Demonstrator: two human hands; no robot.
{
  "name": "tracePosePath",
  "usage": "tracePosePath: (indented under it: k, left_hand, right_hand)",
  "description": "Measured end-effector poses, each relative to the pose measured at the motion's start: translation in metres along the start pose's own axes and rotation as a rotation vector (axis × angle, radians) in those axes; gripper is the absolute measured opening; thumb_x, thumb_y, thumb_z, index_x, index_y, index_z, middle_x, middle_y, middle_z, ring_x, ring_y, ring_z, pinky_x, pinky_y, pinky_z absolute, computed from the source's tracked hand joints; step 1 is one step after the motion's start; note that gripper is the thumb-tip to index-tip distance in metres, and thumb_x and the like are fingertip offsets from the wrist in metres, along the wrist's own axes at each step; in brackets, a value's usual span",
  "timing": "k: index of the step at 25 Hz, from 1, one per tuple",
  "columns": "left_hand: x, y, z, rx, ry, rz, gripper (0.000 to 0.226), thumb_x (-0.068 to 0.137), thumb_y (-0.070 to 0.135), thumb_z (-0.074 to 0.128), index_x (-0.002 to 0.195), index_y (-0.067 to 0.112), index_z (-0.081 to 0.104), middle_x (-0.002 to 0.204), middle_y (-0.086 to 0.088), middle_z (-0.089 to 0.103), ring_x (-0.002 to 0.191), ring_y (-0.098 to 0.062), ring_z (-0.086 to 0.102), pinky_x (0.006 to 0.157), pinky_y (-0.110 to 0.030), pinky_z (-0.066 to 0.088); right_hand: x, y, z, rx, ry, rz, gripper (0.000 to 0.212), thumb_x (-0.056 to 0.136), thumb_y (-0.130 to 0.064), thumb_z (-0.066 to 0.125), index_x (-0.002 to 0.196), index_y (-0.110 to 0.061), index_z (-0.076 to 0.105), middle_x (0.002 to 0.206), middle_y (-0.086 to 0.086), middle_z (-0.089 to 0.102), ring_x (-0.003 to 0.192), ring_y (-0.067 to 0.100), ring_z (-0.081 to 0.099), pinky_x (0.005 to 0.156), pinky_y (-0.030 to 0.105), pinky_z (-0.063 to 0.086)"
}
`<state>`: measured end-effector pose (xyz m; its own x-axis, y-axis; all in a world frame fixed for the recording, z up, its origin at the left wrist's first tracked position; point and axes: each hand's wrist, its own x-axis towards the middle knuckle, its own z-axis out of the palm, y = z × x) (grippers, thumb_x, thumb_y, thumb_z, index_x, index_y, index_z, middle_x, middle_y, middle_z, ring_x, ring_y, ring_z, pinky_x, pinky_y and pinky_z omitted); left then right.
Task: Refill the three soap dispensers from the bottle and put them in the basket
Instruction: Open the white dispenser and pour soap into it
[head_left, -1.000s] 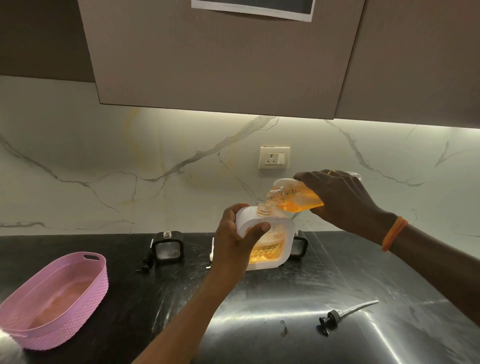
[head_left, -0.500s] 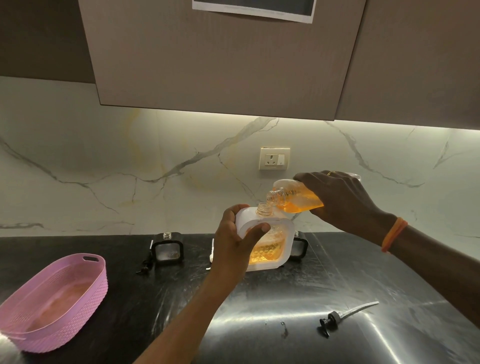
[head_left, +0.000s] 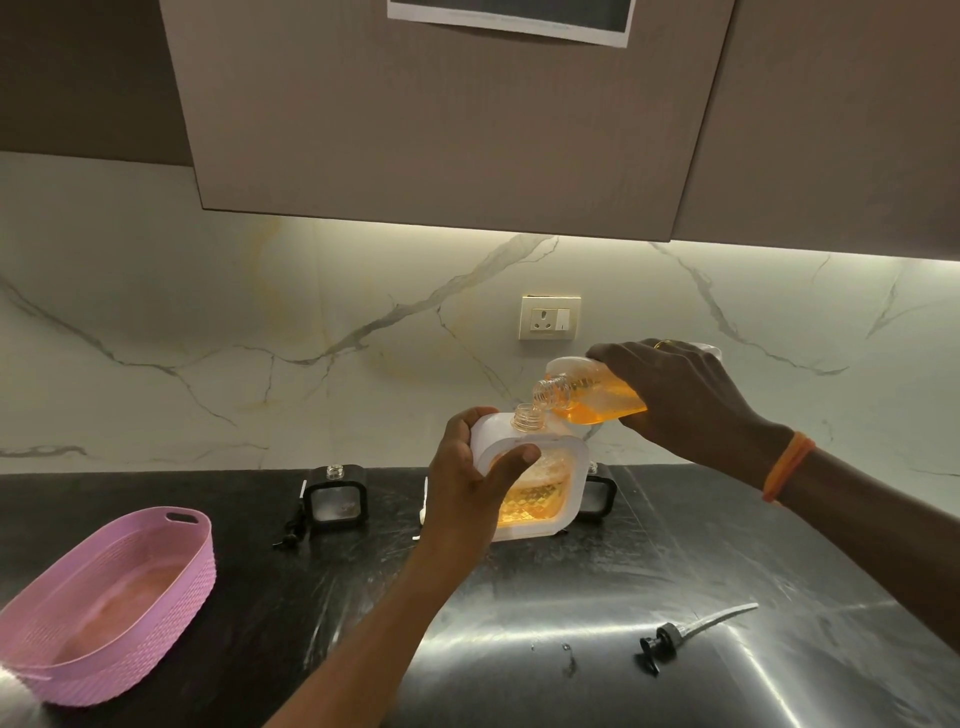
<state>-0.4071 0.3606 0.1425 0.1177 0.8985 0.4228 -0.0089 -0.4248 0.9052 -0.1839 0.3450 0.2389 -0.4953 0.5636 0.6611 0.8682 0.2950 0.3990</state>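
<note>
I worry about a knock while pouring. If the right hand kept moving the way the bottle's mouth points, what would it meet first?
Probably the white dispenser's neck, just below the bottle mouth in the right hand; depth between them is unclear.

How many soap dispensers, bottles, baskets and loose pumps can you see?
Soap dispensers: 3, one white, two black
Bottles: 1
Baskets: 1, pink
Loose pumps seen clearly: 1
Total: 6

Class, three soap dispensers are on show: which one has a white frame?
The white-framed dispenser gripped by the left hand, part-filled with orange soap; the two others have black frames and stand behind.
</note>
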Motion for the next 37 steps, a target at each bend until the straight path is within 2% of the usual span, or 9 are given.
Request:
tracePosePath:
  k: [4, 13, 18, 22, 26, 32, 37]
  left_hand:
    - [-0.0014, -0.0001, -0.0015, 0.002, -0.002, 0.008, 0.051, 0.080, 0.034, 0.075, 0.122, 0.031, 0.046, 0.106, 0.016, 0.056, 0.096, -0.009, 0.060, 0.075, -0.018, 0.056]
    - [-0.0003, 0.0003, -0.0021, -0.003, -0.003, 0.004, 0.051, 0.080, 0.033, 0.075, 0.123, 0.029, 0.046, 0.106, 0.015, 0.056, 0.096, -0.011, 0.060, 0.077, -0.019, 0.056]
    - [-0.0001, 0.0012, -0.0010, -0.008, -0.006, 0.006, 0.051, 0.081, 0.032, 0.075, 0.122, 0.029, 0.046, 0.106, 0.015, 0.056, 0.095, -0.009, 0.060, 0.075, -0.015, 0.055]
    - [0.0016, 0.0003, -0.0007, 0.000, -0.007, 0.001, 0.053, 0.080, 0.032, 0.075, 0.125, 0.027, 0.047, 0.107, 0.015, 0.056, 0.097, -0.011, 0.060, 0.078, -0.021, 0.057]
    - [0.0029, 0.0004, -0.0007, -0.008, 0.000, 0.010, 0.053, 0.080, 0.032, 0.076, 0.124, 0.027, 0.047, 0.106, 0.016, 0.056, 0.095, -0.008, 0.060, 0.073, -0.016, 0.055]
    - [0.0030, 0.0012, -0.0011, -0.018, -0.003, 0.009, 0.053, 0.080, 0.032, 0.076, 0.124, 0.027, 0.047, 0.106, 0.015, 0.056, 0.095, -0.009, 0.060, 0.073, -0.016, 0.055]
    - [0.0022, 0.0000, -0.0001, -0.007, -0.005, 0.012, 0.052, 0.080, 0.032, 0.075, 0.123, 0.027, 0.047, 0.107, 0.015, 0.056, 0.098, -0.011, 0.060, 0.080, -0.022, 0.057]
  right_hand:
    - [0.0004, -0.0005, 0.0004, -0.002, 0.013, -0.008, 0.066, 0.053, -0.014, 0.093, 0.111, -0.010, 0.063, 0.093, 0.009, 0.073, 0.072, 0.032, 0.070, 0.060, 0.042, 0.055]
    - [0.0013, 0.0002, 0.0017, -0.001, 0.027, -0.019, 0.067, 0.051, -0.013, 0.094, 0.111, -0.009, 0.064, 0.093, 0.011, 0.073, 0.072, 0.033, 0.070, 0.058, 0.045, 0.055]
    - [0.0002, 0.0001, 0.0021, 0.000, 0.026, -0.021, 0.068, 0.050, -0.014, 0.095, 0.110, -0.009, 0.063, 0.092, 0.011, 0.073, 0.071, 0.033, 0.070, 0.059, 0.045, 0.056]
    - [0.0018, 0.0005, 0.0007, -0.002, 0.032, -0.021, 0.066, 0.050, -0.013, 0.094, 0.108, -0.008, 0.064, 0.090, 0.011, 0.073, 0.069, 0.032, 0.070, 0.059, 0.042, 0.055]
    - [0.0023, 0.0004, 0.0004, -0.007, 0.034, -0.021, 0.067, 0.049, -0.015, 0.095, 0.108, -0.009, 0.064, 0.090, 0.011, 0.073, 0.069, 0.032, 0.070, 0.058, 0.043, 0.056]
    - [0.0030, -0.0001, -0.0006, -0.013, 0.024, -0.012, 0.066, 0.049, -0.015, 0.095, 0.108, -0.008, 0.064, 0.090, 0.010, 0.073, 0.069, 0.032, 0.070, 0.058, 0.042, 0.056]
    - [-0.0016, -0.0003, 0.0034, 0.006, -0.026, 0.026, 0.069, 0.053, -0.017, 0.093, 0.113, -0.013, 0.059, 0.095, 0.008, 0.073, 0.072, 0.030, 0.069, 0.061, 0.041, 0.056]
